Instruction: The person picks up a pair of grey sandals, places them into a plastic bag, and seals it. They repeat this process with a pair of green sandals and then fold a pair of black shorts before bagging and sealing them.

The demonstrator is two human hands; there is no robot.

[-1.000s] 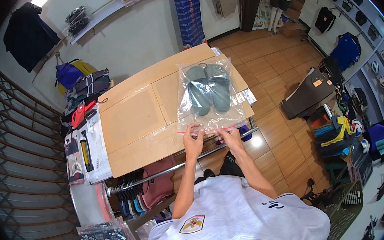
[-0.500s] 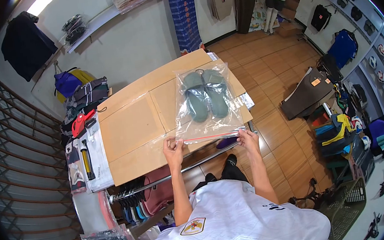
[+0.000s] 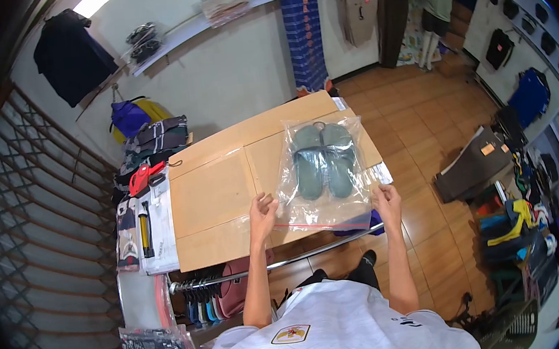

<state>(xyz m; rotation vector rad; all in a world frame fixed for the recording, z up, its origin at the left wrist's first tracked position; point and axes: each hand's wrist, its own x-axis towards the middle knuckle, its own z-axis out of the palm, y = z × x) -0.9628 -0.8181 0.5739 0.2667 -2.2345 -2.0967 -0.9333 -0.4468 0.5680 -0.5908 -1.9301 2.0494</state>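
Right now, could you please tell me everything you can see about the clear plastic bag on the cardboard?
The clear plastic bag is a glossy, wrinkled zip pouch with a red seal strip along its near edge. It lies flat on the brown cardboard sheet and holds a pair of grey-green slippers side by side. The left hand touches its near left corner and the right hand its near right corner.

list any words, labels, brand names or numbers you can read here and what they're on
Nothing can be read for certain.
Blue hanging banner: white lettering, too blurred to read.
White shirt: a crest and small dark print, both too small to read.
Clear zip bag holding green slippers: no print visible.
Packaged goods at the table's left: labels illegible.
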